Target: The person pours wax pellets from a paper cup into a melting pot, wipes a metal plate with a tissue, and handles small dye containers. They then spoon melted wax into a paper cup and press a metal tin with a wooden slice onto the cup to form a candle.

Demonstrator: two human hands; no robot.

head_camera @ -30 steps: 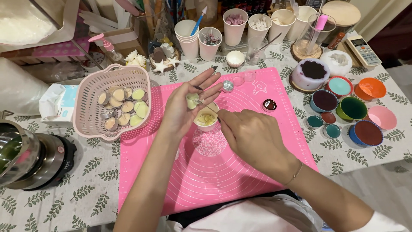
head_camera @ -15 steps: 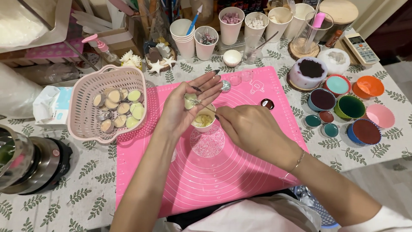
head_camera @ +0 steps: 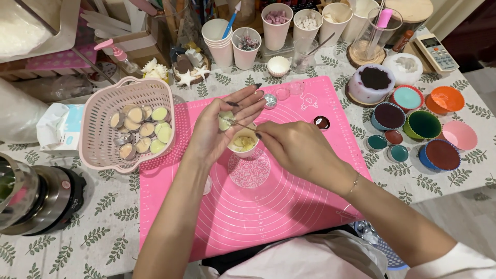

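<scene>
Pink mat (head_camera: 268, 206): 2 hands, left (head_camera: 219, 132) cupping 1 disc (head_camera: 225, 120), right (head_camera: 294, 147) pinching 1 pick (head_camera: 238, 124).

In my left hand (head_camera: 217, 129) I cradle a small pale green round piece (head_camera: 225, 120), resting on my fingers just above the white cup (head_camera: 244, 143). My right hand (head_camera: 294, 147) pinches a thin metal tool (head_camera: 238, 124), its tip touching that piece. The cup stands upright on the pink mat (head_camera: 268, 206), holding something yellowish, beneath both hands.
</scene>
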